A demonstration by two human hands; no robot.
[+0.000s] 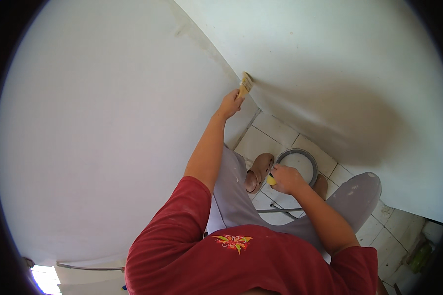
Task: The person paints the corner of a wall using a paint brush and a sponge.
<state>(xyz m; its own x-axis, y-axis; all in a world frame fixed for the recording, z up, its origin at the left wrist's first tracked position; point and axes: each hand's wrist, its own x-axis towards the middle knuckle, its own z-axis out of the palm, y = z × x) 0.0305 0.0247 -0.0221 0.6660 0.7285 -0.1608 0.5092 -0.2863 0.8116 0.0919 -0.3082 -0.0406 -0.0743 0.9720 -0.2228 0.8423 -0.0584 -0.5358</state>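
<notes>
My left hand is closed round the handle of a flat paintbrush. The bristles meet the right-hand white wall, right beside the corner where it joins the left wall. Lower down, my right hand is closed on a small yellow and black tool, mostly hidden by the fingers. Behind that hand stands a round bucket with a grey rim and whitish contents. Whether the hand touches the rim, I cannot tell.
Pale floor tiles lie between the walls. A brown clog is on my foot left of the bucket, the other partly hidden at its right. A thin grey bar runs between my knees. Green objects lie at the far lower right.
</notes>
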